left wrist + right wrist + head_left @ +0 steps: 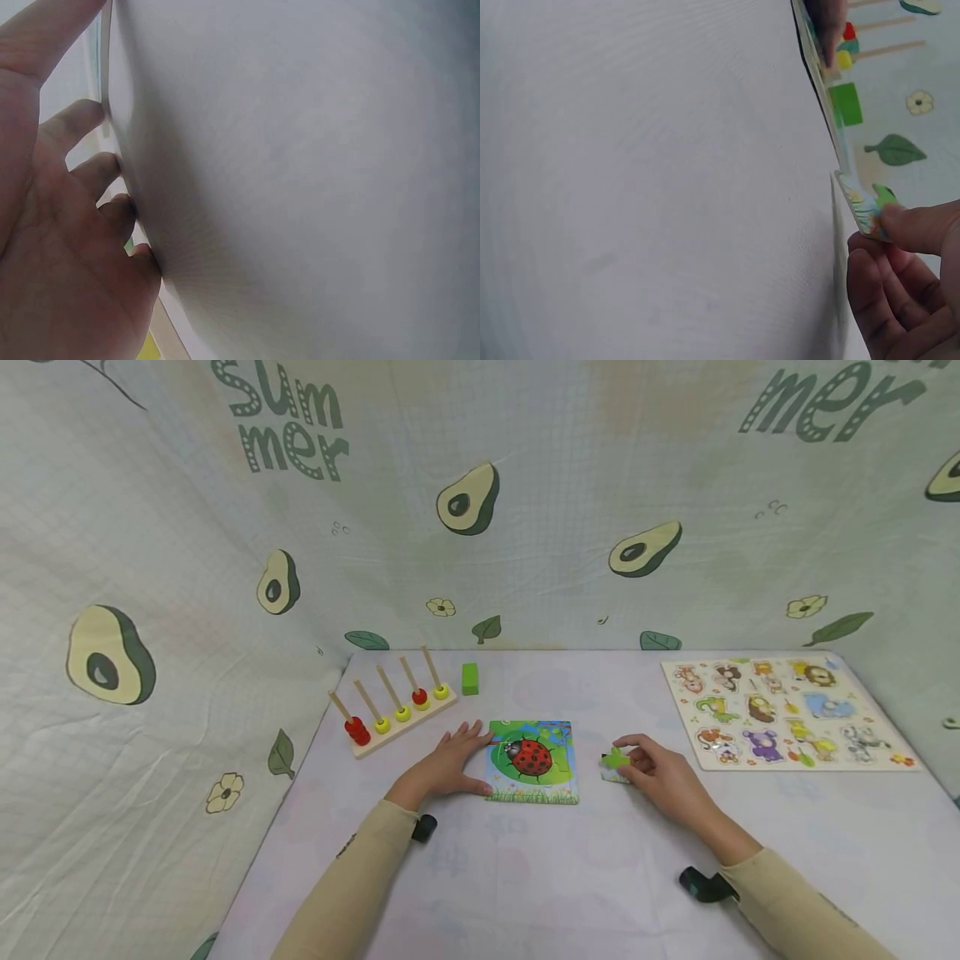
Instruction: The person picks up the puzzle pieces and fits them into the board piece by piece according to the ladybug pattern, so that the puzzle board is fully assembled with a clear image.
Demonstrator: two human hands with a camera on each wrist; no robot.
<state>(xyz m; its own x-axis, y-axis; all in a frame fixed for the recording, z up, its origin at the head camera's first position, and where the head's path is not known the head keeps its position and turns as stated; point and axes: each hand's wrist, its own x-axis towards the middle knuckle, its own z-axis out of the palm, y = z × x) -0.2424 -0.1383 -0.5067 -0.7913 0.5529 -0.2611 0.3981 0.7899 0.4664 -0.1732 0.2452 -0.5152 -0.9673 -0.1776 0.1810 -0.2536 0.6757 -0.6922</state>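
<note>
A square ladybug puzzle (531,762) lies flat on the table, a red spotted ladybug on a green leaf with grass along its near edge. My left hand (452,763) rests at the puzzle's left side, fingers spread, with thumb and fingertips touching the edge. In the left wrist view its fingers (90,172) reach down to the white tabletop. To the right of the puzzle, my right hand (660,774) pinches a small puzzle piece (862,208) between thumb and fingers. Green and grass-patterned parts show on that piece, which is held tilted, close over the table.
At the back left stands a wooden counting rack (405,722) with upright pegs and red and yellow beads. A green block (470,679) lies beside it. A large animal peg puzzle board (787,714) lies at the back right. Patterned cloth (555,593) hangs behind the table.
</note>
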